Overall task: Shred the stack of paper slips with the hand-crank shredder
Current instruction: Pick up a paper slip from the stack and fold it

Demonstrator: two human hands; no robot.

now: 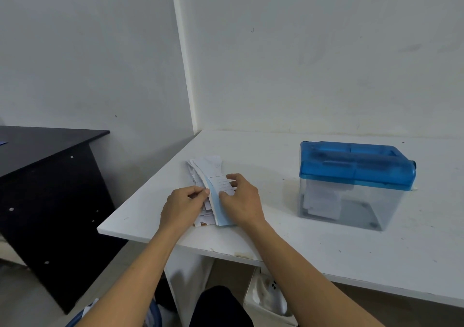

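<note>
Under the table: dark-clad knee close in, a white plastic bag (270, 299) just beyond it below the tabletop
Front edge: white table (301, 251) with its near edge running on a slant from the left corner down to the right, chipped and stained between the two forearms
Left hand (182, 205): on the table just inside the near left corner, fingers curled, thumb and forefinger pinching the left long edge of the pile
Right hand (242, 201): just beside the left, fingers bent over the upper slips, thumb tucked at their raised edge, gripping them
Stack of paper slips (209, 168): flat on the left part of the table between the hands, fanned and untidy, far ends reaching toward the wall, upper white and pale blue slips curved up off the rest
Open room: bare tabletop between pile and shredder, more bare surface in front of the shredder out to the near edge
Shredder (351, 183): upright on the right part of the table, well apart from the pile, blue translucent lid over a clear bin with white paper pieces inside
Far edge: table butted into the wall corner (193, 115)
Left side: dark desk (50, 146) apart from the white table, a gap of floor between them
</note>
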